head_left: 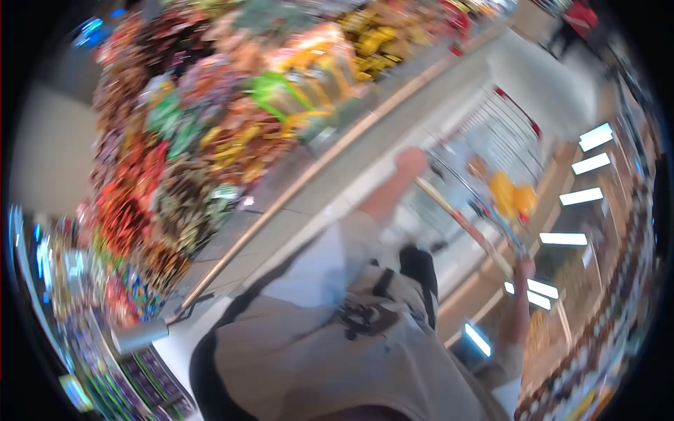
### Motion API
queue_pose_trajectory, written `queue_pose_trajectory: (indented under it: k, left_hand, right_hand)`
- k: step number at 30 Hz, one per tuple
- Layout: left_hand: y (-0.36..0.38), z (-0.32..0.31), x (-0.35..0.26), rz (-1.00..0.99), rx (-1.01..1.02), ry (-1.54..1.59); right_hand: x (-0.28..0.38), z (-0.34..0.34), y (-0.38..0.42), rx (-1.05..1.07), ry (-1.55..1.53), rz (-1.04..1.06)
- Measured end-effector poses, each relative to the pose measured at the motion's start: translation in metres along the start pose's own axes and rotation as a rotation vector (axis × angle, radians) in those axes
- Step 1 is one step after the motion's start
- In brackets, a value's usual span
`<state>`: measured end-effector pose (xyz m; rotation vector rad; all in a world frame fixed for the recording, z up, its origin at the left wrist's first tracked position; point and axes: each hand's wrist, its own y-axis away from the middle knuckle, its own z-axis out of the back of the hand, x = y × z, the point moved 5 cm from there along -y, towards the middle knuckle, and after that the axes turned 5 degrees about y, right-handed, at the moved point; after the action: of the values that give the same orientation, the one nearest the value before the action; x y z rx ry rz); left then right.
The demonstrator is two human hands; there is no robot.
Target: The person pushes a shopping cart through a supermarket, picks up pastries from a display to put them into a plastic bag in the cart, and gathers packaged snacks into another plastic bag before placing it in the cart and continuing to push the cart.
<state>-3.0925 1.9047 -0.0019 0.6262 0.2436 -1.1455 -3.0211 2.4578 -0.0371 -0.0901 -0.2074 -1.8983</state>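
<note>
A shopping cart (pixel 491 130) with a wire basket and red corners stands in front of me, tilted in the view. My left hand (pixel 412 163) is closed around the left end of its handle (pixel 460 221). At the other end of the bar, my right hand (pixel 524 268) is wrapped round the handle too, its fingers blurred. Inside the cart lie yellow-orange things (pixel 503 194) and a small brownish thing (pixel 476 166). Blur hides what kinds they are.
To the left runs a long display (pixel 232 140) heaped with colourful packaged goods, edged by a wooden rail (pixel 281 200). A glass-fronted counter (pixel 569 263) reflecting bright lights lies to the right. A person in red (pixel 581 17) is at the far top right.
</note>
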Motion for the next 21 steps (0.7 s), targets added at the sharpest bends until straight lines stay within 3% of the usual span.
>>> queue_pose_trajectory:
  k: [3,14,18,21]
  left_hand:
    - [-0.007,0.004,-0.026,0.0,0.04,-0.013]
    - [-0.052,-0.026,-0.066,0.132,0.187,0.074]
    - [-0.075,-0.025,-0.102,0.179,0.195,0.098]
    - [-0.113,-0.046,-0.109,0.134,0.093,0.027]
  right_hand:
    - [0.007,0.019,-0.01,0.002,0.039,-0.15]
    - [-0.008,0.027,-0.088,0.107,-0.015,-0.176]
    - [-0.017,0.031,-0.133,0.034,-0.029,-0.203]
    - [-0.011,0.046,-0.157,0.151,-0.056,-0.186]
